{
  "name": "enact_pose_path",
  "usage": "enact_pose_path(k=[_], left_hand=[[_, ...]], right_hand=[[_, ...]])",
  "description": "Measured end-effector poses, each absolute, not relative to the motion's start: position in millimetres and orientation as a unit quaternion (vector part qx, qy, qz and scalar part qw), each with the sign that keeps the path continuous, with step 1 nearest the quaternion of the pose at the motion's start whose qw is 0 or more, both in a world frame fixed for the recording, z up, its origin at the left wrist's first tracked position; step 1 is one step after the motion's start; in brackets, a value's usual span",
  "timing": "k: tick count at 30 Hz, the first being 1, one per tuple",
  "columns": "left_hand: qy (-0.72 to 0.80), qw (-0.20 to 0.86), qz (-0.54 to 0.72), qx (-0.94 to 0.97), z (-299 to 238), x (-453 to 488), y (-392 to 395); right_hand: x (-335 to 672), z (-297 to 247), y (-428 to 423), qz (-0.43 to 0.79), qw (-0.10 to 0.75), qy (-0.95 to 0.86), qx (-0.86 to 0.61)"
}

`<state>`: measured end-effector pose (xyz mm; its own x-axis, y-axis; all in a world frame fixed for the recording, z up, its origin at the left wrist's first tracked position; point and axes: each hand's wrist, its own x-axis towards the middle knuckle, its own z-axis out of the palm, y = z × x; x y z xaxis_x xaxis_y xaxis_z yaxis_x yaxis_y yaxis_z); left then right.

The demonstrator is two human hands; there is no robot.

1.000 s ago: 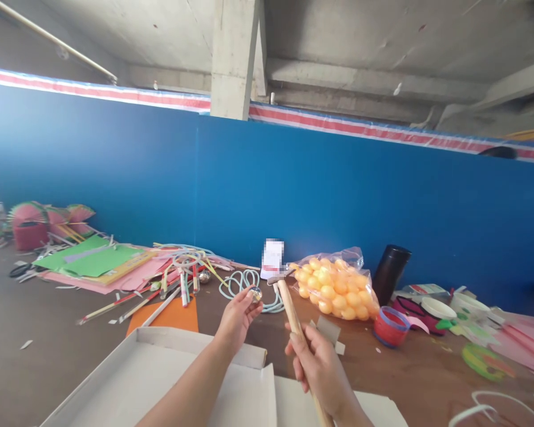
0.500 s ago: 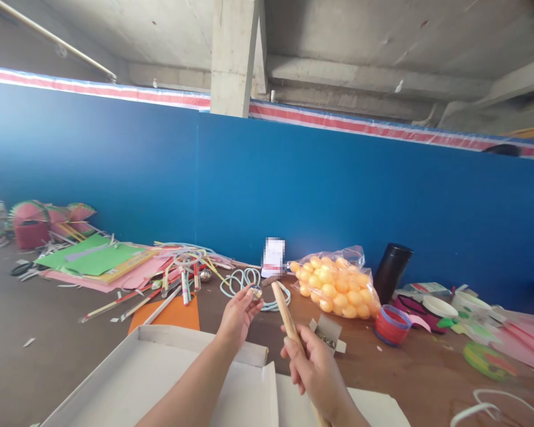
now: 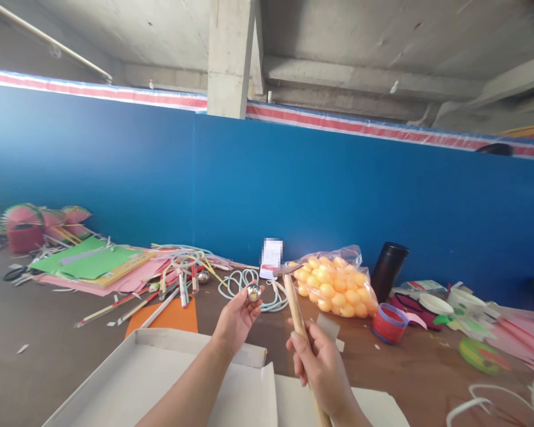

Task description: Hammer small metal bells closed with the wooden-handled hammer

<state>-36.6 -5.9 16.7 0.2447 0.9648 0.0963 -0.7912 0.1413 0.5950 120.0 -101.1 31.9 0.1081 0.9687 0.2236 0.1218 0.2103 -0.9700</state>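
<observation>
A shiny silver ball (image 3: 253, 292) sits in the closed fingers of my left hand (image 3: 235, 320), with a pale yellowish spot on its face. My right hand (image 3: 318, 362) is wrapped around the wooden handle of a hammer (image 3: 296, 305); its thin dark head is at the top, in front of the bag of orange balls. The two hands are apart, and the hammer does not touch the silver ball. Behind my left hand lies a coil of pale blue cord (image 3: 238, 281). A small open carton (image 3: 329, 326) is partly hidden behind my right hand.
A white cardboard tray (image 3: 173, 338) lies under my forearms. Beyond are a clear bag of orange balls (image 3: 333, 284), a black cylinder (image 3: 389, 270) and a red-and-blue roll (image 3: 389, 323). Coloured paper (image 3: 89, 258) and strips are at left. A blue partition (image 3: 293, 178) stands behind the table.
The hammer has turned and shifted slightly right, so its head now shows against the bag. My left hand has rolled the silver ball, showing its yellowish spot. The view has shifted slightly.
</observation>
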Motion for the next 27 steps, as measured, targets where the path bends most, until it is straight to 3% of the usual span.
enact_pose_path(k=[9,27], left_hand=[[0.15,0.735,0.598,0.281,14.8,-36.2,-5.0],[0.162,0.727,0.617,0.254,6.4,-37.0,2.7]], right_hand=[[118.2,48.8,-114.6,0.4,0.467,-0.635,-0.468],[115.2,25.6,-106.5,0.323,0.456,-0.66,-0.502]])
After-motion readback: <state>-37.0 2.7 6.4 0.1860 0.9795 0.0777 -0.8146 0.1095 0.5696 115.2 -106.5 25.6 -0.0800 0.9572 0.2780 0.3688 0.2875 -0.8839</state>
